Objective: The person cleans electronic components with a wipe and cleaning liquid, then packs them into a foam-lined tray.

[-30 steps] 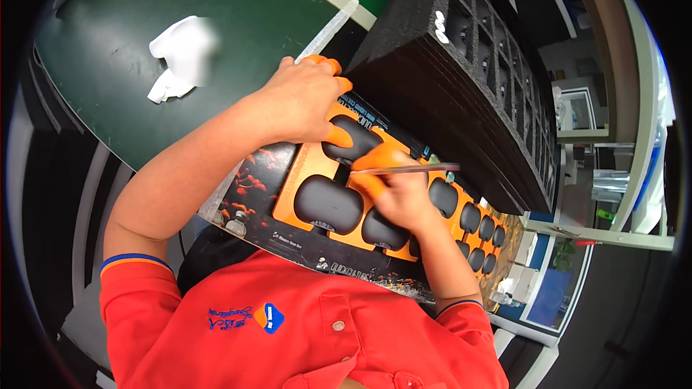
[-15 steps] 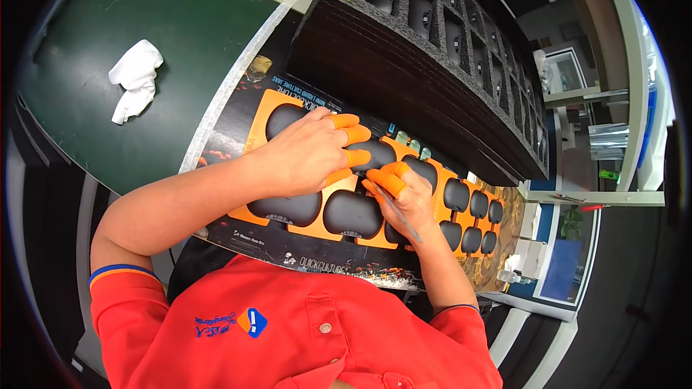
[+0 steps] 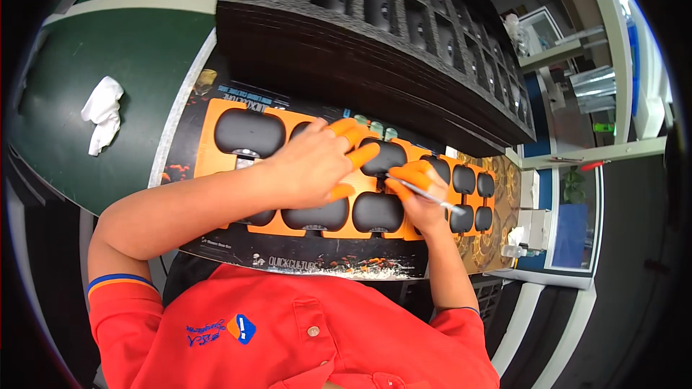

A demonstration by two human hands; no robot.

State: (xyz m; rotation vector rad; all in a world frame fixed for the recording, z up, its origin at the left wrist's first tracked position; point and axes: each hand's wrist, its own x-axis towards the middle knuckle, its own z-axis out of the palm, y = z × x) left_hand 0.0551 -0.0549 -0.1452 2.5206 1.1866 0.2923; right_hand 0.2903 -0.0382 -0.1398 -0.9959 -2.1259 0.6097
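Note:
Orange finger covers sit on the fingers of both my hands. My left hand [image 3: 306, 166] reaches over an orange tray [image 3: 209, 162]; its fingers are apart, and one fingertip lies at the edge of a black rounded case [image 3: 384, 158]. My right hand [image 3: 424, 198] is closed round a slim silver tool [image 3: 440, 203] that looks like tweezers. Its tip points left, toward the gap below that case. Two rows of similar black cases fill the tray, among them one at the far left [image 3: 249, 132] and one in the near row [image 3: 378, 213]. My left hand and forearm hide some of them.
A tall dark foam block [image 3: 303, 50] with case-filled compartments stands behind the tray. Small greenish clear pieces [image 3: 376, 128] lie between them. A printed black mat [image 3: 231, 248] is underneath. On the green tabletop at left lies a crumpled white cloth [image 3: 104, 112]. White boxes [image 3: 533, 227] stand at right.
The view has shifted, so the tray and foam block sit farther left in it. My left fingers have spread more, and the silver tool now lies flatter, pointing left.

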